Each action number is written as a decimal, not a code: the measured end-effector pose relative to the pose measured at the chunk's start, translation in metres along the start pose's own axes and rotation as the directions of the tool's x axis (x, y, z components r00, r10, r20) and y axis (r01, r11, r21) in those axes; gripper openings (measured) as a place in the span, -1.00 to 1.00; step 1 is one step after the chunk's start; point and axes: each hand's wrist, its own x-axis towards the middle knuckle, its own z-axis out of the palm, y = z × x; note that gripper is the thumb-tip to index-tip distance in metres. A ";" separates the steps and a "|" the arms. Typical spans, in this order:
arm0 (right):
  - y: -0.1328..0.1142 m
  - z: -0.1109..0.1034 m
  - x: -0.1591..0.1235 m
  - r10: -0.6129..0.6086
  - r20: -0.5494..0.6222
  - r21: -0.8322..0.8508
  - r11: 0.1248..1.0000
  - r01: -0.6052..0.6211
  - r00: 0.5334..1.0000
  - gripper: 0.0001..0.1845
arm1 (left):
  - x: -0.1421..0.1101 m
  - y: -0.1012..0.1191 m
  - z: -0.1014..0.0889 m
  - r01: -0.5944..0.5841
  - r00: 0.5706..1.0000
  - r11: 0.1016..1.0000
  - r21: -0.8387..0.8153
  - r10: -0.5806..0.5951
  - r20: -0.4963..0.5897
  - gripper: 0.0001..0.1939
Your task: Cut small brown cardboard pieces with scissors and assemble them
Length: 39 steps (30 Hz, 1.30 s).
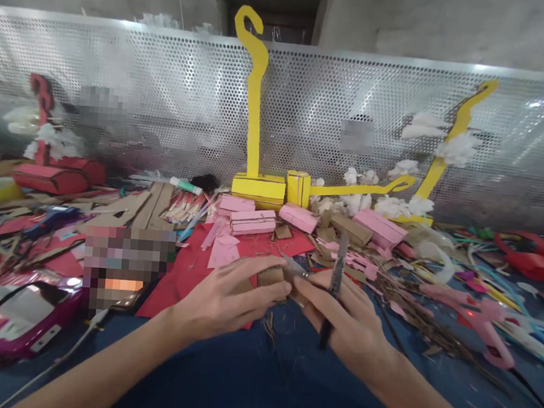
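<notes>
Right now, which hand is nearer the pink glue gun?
The right hand: the pink glue gun lies to its right. The left hand is farther away, left of the right.

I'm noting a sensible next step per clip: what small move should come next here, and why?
Probably set the slim dark tool down on the blue surface: it juts upward across the right hand, whose fingertips are close to the brown cardboard piece in the left hand, so its grip might be freer.
</notes>
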 end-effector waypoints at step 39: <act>-0.037 0.013 0.002 0.704 0.373 0.736 0.172 -0.655 0.604 -0.79 | -0.016 0.003 -0.006 0.084 0.996 0.996 0.027 -0.085 0.031 -0.78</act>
